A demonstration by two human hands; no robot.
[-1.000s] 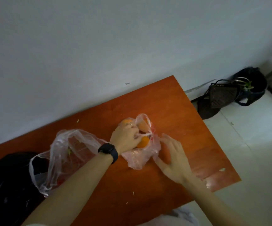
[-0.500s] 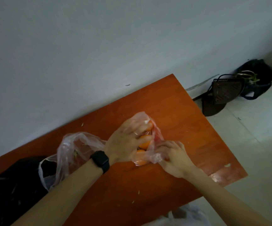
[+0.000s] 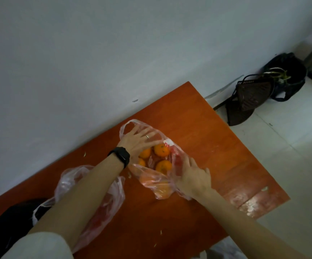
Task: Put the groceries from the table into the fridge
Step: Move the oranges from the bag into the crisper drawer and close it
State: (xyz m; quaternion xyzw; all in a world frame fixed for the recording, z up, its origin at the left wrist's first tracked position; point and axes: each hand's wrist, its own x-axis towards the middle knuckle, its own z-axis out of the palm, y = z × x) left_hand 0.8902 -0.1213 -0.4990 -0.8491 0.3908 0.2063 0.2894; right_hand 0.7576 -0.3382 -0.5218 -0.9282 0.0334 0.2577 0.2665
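Observation:
A clear pink-tinted plastic bag [image 3: 151, 181] lies on the orange-brown table [image 3: 216, 146], its mouth pulled wide. Several oranges [image 3: 162, 150] show inside it. My left hand [image 3: 135, 140], with a ring and a black wristband, has its fingers spread inside the bag's far handle and rim. My right hand [image 3: 193, 177] grips the bag's near right edge. A second clear bag [image 3: 102, 217] with something red in it lies under my left forearm.
A black bag [image 3: 9, 219] sits on the table's left end. A white wall runs behind the table. On the tiled floor at right lie dark mesh baskets [image 3: 248, 98] and a black bag [image 3: 289, 71] with greens. Something white [image 3: 224, 251] shows below the table's near edge.
The bag's mouth has been pulled open, so the oranges now show. My left hand slid toward the wall into the far rim; my right hand holds the near edge.

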